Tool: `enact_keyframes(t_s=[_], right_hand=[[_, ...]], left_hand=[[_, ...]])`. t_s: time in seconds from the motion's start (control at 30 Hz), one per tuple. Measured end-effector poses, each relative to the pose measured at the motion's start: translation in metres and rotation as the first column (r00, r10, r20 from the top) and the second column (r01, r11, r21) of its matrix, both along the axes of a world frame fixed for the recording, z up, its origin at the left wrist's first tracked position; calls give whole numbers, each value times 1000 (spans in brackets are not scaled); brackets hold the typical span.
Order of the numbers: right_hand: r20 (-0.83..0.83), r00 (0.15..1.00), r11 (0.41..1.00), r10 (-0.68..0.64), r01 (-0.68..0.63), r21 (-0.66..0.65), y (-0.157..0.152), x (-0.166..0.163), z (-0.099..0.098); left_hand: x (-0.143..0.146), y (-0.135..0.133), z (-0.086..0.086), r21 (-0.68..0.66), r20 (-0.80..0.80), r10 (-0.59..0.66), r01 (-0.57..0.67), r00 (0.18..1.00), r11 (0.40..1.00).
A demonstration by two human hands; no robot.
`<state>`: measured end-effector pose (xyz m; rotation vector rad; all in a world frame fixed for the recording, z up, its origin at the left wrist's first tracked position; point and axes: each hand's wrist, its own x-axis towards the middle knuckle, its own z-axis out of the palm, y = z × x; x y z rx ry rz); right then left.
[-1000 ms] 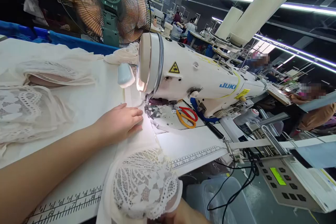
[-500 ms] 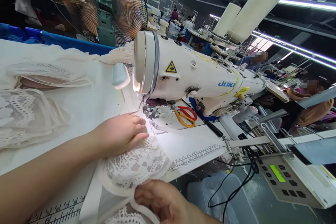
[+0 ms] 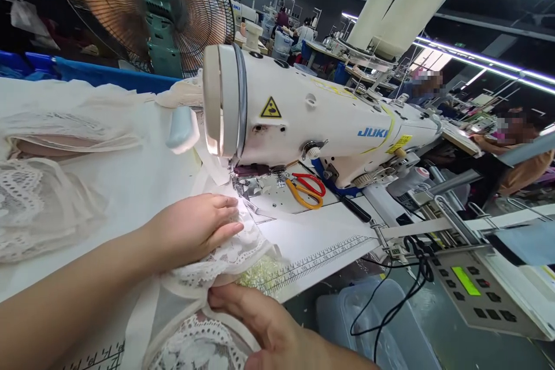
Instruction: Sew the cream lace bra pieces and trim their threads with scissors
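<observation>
A white lace bra (image 3: 197,341) lies on the table in front of the sewing machine (image 3: 277,110), its upper end running up to the presser foot. Flat on the lace, just short of the needle area, rests my left hand (image 3: 195,228), fingers stretched out toward the foot. Nearer to me, my right hand (image 3: 271,321) grips the bra at the band between the two lace cups, thumb partly out of sight at the bottom edge. The lace under my left palm is hidden.
Red- and orange-handled scissors (image 3: 306,189) lie on the machine bed beside a black-handled tool (image 3: 355,210). More lace pieces (image 3: 30,202) are piled at left. A fan (image 3: 160,17) stands behind; a control box (image 3: 472,292) and plastic bin (image 3: 377,324) are at right.
The bra has shifted toward the machine and more of its near cup shows. My right hand has moved a little left with it, uncovering a yellowish patch on the table. My left hand stays flat.
</observation>
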<state>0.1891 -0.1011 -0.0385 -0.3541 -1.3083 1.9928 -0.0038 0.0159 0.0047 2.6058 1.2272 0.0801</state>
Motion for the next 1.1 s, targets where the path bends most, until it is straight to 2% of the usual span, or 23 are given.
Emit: enact_keyframes(t_s=[0.1, 0.27, 0.4, 0.53, 0.8, 1.0, 1.1], right_hand=[[97, 994, 997, -45, 38, 67, 4, -2, 3], [213, 976, 998, -54, 45, 49, 6, -6, 3], [273, 958, 996, -90, 83, 35, 6, -10, -1], [301, 948, 992, -106, 123, -40, 7, -18, -3], [291, 949, 980, -123, 162, -113, 15, -29, 8], [137, 986, 986, -93, 111, -124, 17, -32, 9], [143, 983, 983, -114, 133, -130, 15, -32, 2]], left_hand=[[0, 0, 0, 0, -21, -1, 1, 1000, 1000], [3, 1, -1, 2, -84, 1, -1, 996, 1000], [3, 5, -5, 83, -129, -40, 51, 991, 995], [-2, 10, -9, 201, -116, -54, 77, 992, 977], [0, 10, -5, 333, -231, 41, 40, 972, 942], [2, 10, -8, 328, -250, -13, 97, 968, 940], [-2, 12, -12, 342, -235, -30, 111, 972, 933]])
